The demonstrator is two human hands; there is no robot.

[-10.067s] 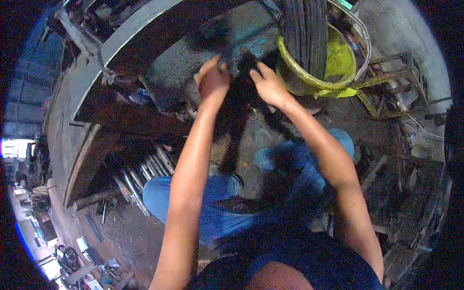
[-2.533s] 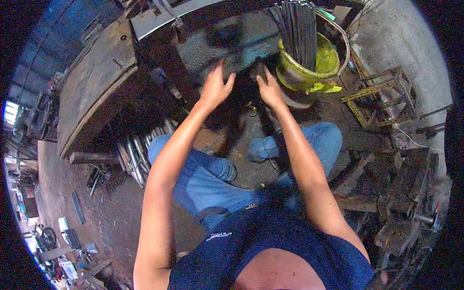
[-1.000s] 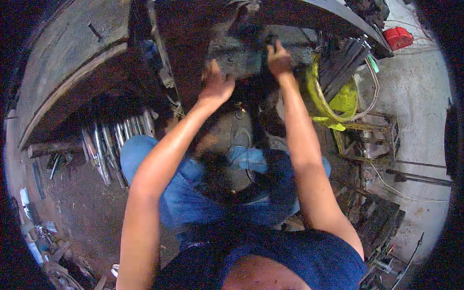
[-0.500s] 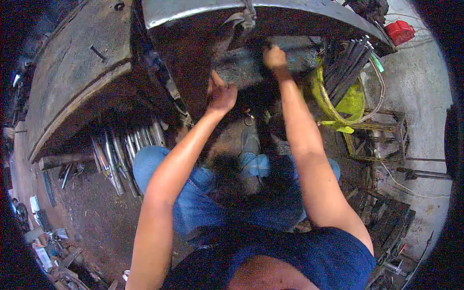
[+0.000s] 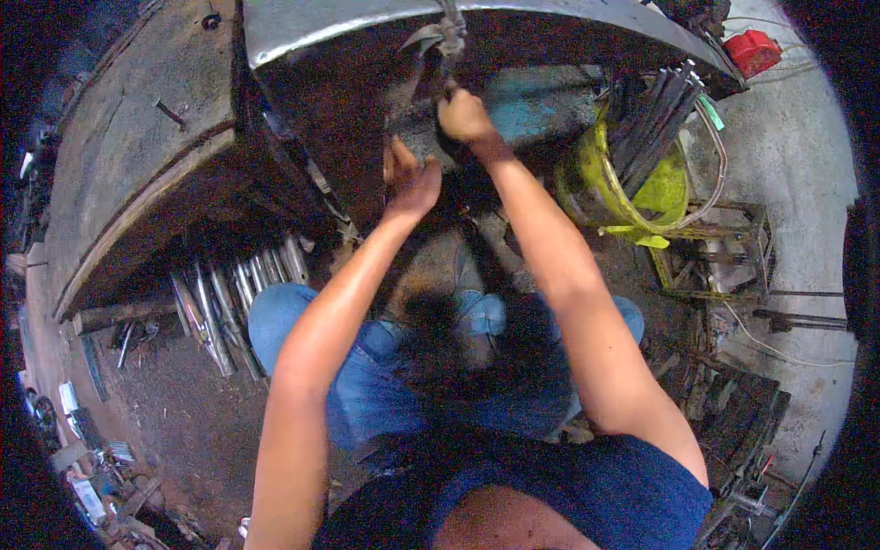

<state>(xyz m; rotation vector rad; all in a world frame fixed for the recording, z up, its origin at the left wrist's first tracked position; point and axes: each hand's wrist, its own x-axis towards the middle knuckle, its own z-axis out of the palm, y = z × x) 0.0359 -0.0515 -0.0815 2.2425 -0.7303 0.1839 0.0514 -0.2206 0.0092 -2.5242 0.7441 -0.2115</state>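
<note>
My right hand [image 5: 465, 116] is closed in a fist in front of a metal block [image 5: 541, 105] with a bluish patch. A small dark end shows above its fingers, but what it grips is hidden. Lower and to the left, my left hand [image 5: 411, 186] has curled fingers at the block's left end, against dark shadow. Whatever lies between those fingers is too dark to make out. Just above my right hand hangs a strip of grey cloth [image 5: 452, 32], knotted at the edge of a metal-topped bench [image 5: 339, 29].
A yellow bucket [image 5: 573, 179] full of dark rods [image 5: 646, 128] stands to the right. A red object [image 5: 753, 53] lies farther back. Several metal tubes [image 5: 211, 312] lie under the left-hand table [image 5: 137, 137]. A rusty metal frame [image 5: 724, 247] stands beyond the bucket.
My right hand has moved left along the block, closer to my left hand, uncovering the bluish patch. My left hand has shifted slightly left and down.
</note>
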